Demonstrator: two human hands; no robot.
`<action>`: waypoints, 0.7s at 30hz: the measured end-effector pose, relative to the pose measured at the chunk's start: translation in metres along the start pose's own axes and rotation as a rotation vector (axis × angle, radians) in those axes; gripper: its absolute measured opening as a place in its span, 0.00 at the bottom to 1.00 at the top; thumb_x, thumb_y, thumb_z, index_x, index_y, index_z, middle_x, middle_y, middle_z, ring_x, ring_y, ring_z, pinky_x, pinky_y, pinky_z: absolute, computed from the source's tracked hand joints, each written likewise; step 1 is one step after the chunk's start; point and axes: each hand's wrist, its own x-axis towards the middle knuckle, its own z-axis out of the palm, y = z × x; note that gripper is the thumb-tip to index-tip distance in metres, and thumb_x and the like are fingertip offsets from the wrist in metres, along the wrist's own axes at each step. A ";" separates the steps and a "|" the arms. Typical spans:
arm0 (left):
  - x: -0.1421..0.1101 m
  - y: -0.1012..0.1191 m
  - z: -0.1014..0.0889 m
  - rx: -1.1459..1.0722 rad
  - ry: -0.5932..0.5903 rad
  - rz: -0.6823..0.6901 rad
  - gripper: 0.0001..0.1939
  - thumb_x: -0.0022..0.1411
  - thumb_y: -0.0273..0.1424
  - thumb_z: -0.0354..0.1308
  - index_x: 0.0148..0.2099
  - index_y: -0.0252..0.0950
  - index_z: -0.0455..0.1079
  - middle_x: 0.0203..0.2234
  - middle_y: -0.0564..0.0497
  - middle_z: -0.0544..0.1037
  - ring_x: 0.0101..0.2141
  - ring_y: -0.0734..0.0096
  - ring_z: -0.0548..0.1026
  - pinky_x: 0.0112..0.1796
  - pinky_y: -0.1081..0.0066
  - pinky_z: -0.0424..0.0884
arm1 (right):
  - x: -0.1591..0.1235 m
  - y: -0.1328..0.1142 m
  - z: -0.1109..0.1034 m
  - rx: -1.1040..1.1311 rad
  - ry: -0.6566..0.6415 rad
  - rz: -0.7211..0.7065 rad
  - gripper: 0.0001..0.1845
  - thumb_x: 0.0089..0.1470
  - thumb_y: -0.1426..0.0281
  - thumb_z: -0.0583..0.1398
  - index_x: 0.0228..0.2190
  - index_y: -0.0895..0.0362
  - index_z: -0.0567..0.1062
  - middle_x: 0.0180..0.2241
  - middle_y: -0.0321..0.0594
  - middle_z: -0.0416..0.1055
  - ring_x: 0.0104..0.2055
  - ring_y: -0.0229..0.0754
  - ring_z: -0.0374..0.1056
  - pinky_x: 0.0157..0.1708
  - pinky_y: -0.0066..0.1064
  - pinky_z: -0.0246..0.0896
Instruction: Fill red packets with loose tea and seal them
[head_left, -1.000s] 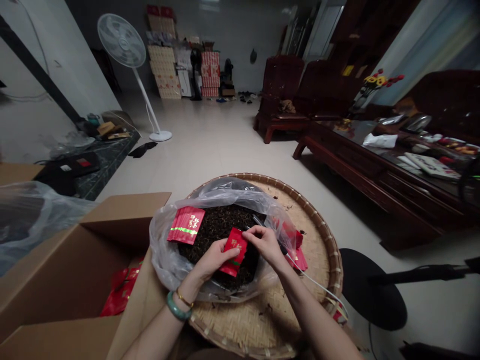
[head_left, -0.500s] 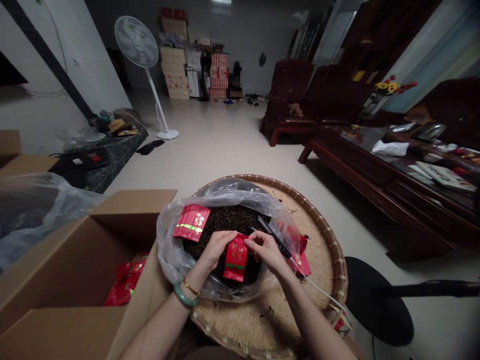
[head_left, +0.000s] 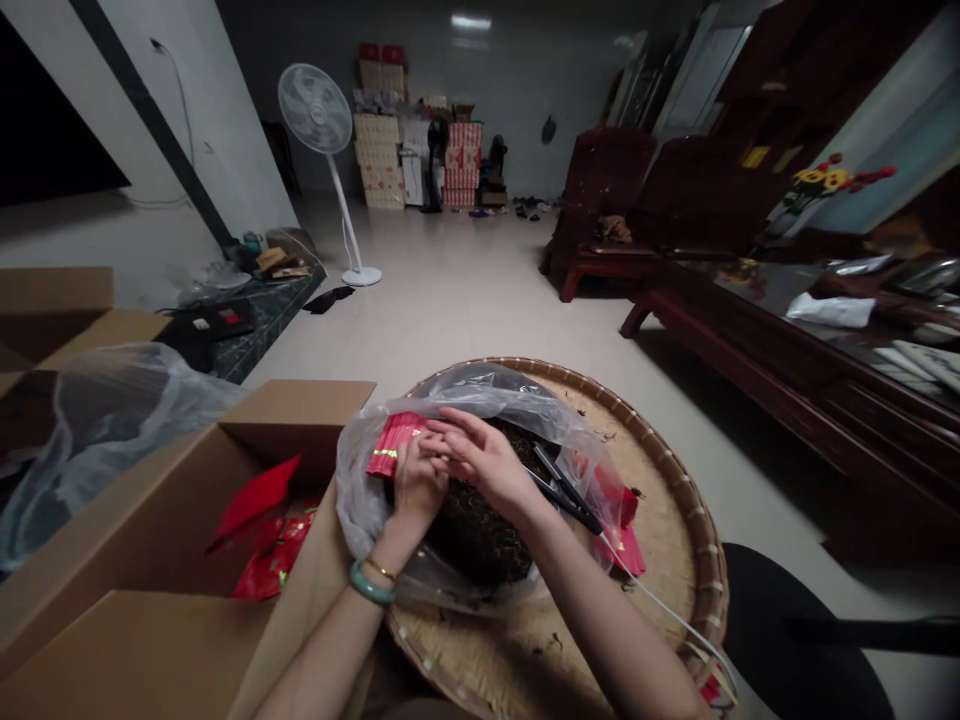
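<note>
Both hands meet at a stack of red packets (head_left: 388,447) lying on the left side of a clear plastic bag (head_left: 360,500) of dark loose tea (head_left: 480,535). My left hand (head_left: 416,485), with a green bangle on its wrist, is curled against the stack's right end. My right hand (head_left: 484,460) reaches across with fingers stretched out, its tips touching the stack beside my left hand. The bag rests on a round woven tray (head_left: 675,480). A single red packet (head_left: 255,495) is in the air over the open cardboard box (head_left: 150,520) on my left.
A black tool with a white cable (head_left: 566,492) lies on the bag's right side, with more red packets (head_left: 626,540) beside it. More red packets (head_left: 274,565) lie inside the box. A dark wooden table (head_left: 810,370), chairs, a standing fan (head_left: 322,120) and stacked cartons surround the tiled floor.
The red packet both hands held over the tea has left them and is now above the cardboard box. Both hands moved up and left to the stack. The view shifted left.
</note>
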 end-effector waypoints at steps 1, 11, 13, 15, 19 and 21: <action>0.004 -0.002 -0.005 0.069 0.039 0.006 0.16 0.60 0.29 0.56 0.51 0.34 0.66 0.52 0.39 0.65 0.53 0.50 0.62 0.52 0.49 0.60 | -0.001 0.001 -0.007 -0.007 0.054 -0.009 0.28 0.40 0.60 0.68 0.43 0.55 0.70 0.47 0.44 0.71 0.45 0.46 0.72 0.42 0.35 0.69; 0.032 -0.027 -0.034 0.477 0.052 0.121 0.09 0.58 0.30 0.55 0.39 0.32 0.75 0.35 0.42 0.76 0.37 0.58 0.73 0.42 0.63 0.66 | -0.020 0.029 -0.079 0.019 0.267 0.054 0.21 0.38 0.59 0.69 0.33 0.57 0.74 0.30 0.39 0.75 0.32 0.40 0.74 0.32 0.29 0.68; 0.034 -0.026 -0.039 0.429 0.051 0.128 0.09 0.59 0.29 0.54 0.36 0.33 0.75 0.33 0.43 0.78 0.36 0.60 0.74 0.41 0.64 0.67 | -0.021 0.033 -0.082 0.022 0.264 0.060 0.21 0.39 0.59 0.68 0.33 0.57 0.74 0.29 0.38 0.74 0.31 0.40 0.74 0.31 0.29 0.68; 0.032 -0.021 -0.041 0.410 0.076 0.132 0.10 0.61 0.28 0.52 0.35 0.33 0.75 0.33 0.43 0.78 0.36 0.61 0.74 0.41 0.64 0.68 | -0.021 0.037 -0.083 0.024 0.270 0.060 0.21 0.39 0.58 0.68 0.33 0.58 0.74 0.29 0.39 0.74 0.31 0.40 0.74 0.31 0.30 0.68; 0.013 0.000 -0.028 0.262 0.175 0.416 0.10 0.62 0.29 0.52 0.38 0.36 0.75 0.35 0.45 0.79 0.39 0.62 0.73 0.44 0.62 0.68 | -0.021 0.046 -0.083 0.097 0.294 0.037 0.23 0.41 0.56 0.67 0.36 0.58 0.74 0.32 0.41 0.75 0.33 0.41 0.73 0.33 0.32 0.69; -0.002 0.009 -0.014 0.174 0.126 0.630 0.09 0.62 0.27 0.53 0.40 0.37 0.75 0.38 0.47 0.78 0.42 0.62 0.72 0.46 0.59 0.69 | -0.020 0.050 -0.084 0.129 0.301 0.010 0.25 0.41 0.57 0.67 0.39 0.58 0.73 0.34 0.41 0.75 0.33 0.40 0.73 0.34 0.33 0.70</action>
